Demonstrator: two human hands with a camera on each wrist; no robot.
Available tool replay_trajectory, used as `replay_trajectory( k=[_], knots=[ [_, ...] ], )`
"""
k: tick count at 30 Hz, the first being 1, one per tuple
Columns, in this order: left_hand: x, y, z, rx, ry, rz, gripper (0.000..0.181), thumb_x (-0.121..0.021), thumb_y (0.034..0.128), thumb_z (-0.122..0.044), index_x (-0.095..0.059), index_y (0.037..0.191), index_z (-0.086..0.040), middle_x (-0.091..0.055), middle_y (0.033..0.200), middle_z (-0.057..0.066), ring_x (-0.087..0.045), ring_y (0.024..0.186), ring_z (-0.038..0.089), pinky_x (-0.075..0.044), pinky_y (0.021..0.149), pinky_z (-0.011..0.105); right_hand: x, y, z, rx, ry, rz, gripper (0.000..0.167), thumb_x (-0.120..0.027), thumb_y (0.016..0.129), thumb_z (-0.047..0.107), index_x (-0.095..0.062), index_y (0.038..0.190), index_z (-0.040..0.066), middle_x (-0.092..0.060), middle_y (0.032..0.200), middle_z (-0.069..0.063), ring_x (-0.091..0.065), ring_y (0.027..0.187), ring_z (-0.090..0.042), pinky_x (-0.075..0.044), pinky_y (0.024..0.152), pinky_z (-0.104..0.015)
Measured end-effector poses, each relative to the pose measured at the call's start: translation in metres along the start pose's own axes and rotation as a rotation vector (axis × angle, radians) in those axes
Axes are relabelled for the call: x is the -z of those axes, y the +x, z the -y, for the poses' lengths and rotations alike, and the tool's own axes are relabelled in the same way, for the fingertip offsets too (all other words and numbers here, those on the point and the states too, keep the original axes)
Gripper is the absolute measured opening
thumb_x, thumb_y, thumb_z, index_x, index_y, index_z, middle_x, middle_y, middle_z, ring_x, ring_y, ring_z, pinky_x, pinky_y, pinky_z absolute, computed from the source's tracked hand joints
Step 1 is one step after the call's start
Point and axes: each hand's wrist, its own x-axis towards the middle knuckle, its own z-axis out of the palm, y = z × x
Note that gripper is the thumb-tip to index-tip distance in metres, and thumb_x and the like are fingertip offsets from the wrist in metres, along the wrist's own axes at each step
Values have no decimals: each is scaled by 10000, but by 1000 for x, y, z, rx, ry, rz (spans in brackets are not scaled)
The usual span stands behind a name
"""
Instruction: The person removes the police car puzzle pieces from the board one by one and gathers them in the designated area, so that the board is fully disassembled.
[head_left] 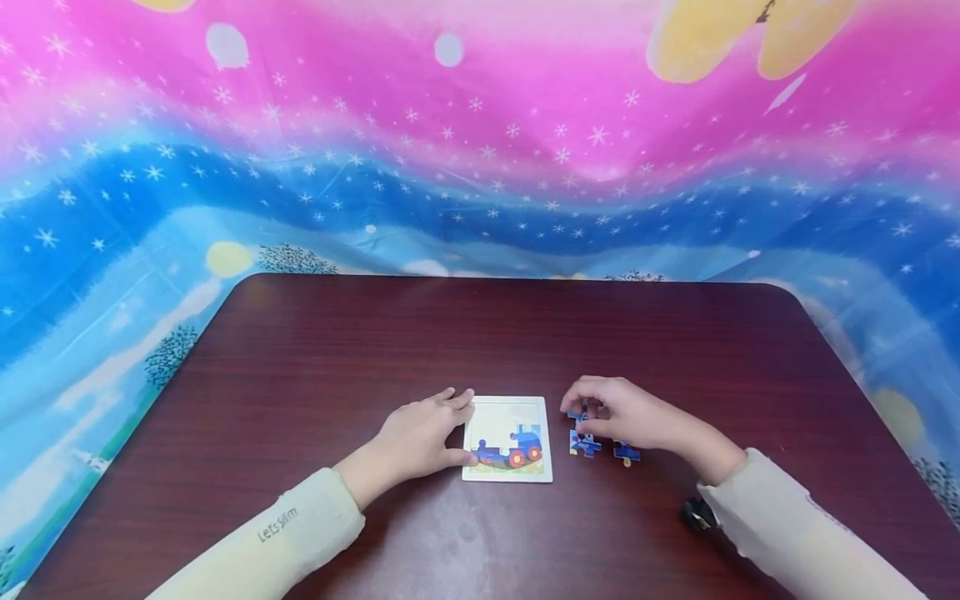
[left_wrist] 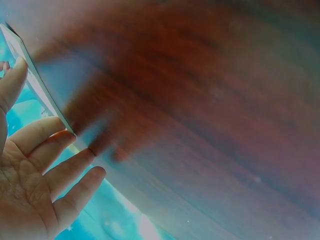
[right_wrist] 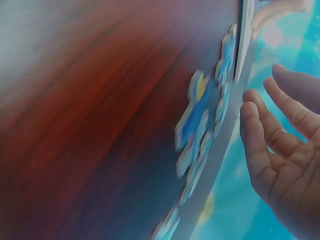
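Observation:
A square jigsaw tray (head_left: 548, 454) with a pale rim lies on the table, showing a blue train with red wheels along its lower half; its upper left part is plain and pale. My left hand (head_left: 420, 437) rests at the tray's left side, thumb near the lower corner and fingertips at the upper one. In the left wrist view, that hand's fingers (left_wrist: 75, 167) are spread and fairly straight. Loose blue jigsaw pieces (head_left: 585, 446) lie right of the tray. Over them hovers my right hand (head_left: 626, 408), its fingers loosely bent; the right wrist view shows nothing held.
The dark reddish-brown table (head_left: 375, 333) extends around the tray and pieces. A small black object (head_left: 697, 514) shows beside the right sleeve (head_left: 780, 508). Behind the table hangs a pink and blue patterned cloth (head_left: 480, 150).

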Motion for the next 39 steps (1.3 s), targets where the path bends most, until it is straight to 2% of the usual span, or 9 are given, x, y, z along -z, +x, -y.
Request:
replay_trajectory(
  k=[5, 10, 19, 24, 30, 39],
  knots=[
    [0, 0, 0, -3, 4, -4, 594, -751, 814, -533, -649, 1278, -176, -494, 1516, 4, -474, 1408, 260, -556, 901, 510, -8, 18, 10, 38, -33, 48, 228, -727, 891, 81, -701, 1112, 132, -648, 1046, 8, -565, 841, -86, -529, 740, -224],
    [-1, 1, 0, -5, 5, -4, 596, -753, 814, -527, -649, 1283, -173, -500, 1512, 9, -481, 1403, 268, -551, 914, 514, -15, 32, 22, 86, -50, 105, 219, -725, 893, 81, -731, 1107, 124, -643, 1018, 12, -535, 802, -78, -511, 719, -225],
    [0, 1, -1, -4, -3, 4, 654, -758, 816, -516, -622, 1353, -169, -507, 1506, 22, -485, 1397, 285, -535, 944, 526, -24, 42, 31, 121, -42, 216, 304, -781, 855, 130, -715, 1148, 173, -603, 1071, 14, -552, 802, -94, -527, 739, -247],
    [1, 1, -1, -1, -3, 2, 649, -760, 814, -515, -627, 1347, -170, -509, 1504, 27, -486, 1396, 287, -534, 950, 520, -28, 44, 31, 121, -91, 220, 317, -789, 849, 147, -712, 1153, 192, -575, 1095, 25, -545, 847, -97, -503, 764, -229],
    [0, 1, 0, 2, -1, 0, 636, -760, 812, -520, -635, 1333, -178, -506, 1507, 22, -481, 1401, 284, -540, 940, 513, -30, 44, 30, 126, -131, 224, 330, -785, 855, 158, -707, 1169, 222, -560, 1083, 40, -532, 887, -103, -489, 736, -195],
    [-1, 2, 0, -2, 4, -7, 631, -760, 812, -520, -639, 1326, -176, -509, 1503, 27, -487, 1395, 289, -545, 928, 514, -30, 48, 30, 110, -168, 253, 321, -788, 849, 134, -687, 1131, 248, -546, 1086, 48, -514, 968, -110, -497, 793, -219]
  ],
)
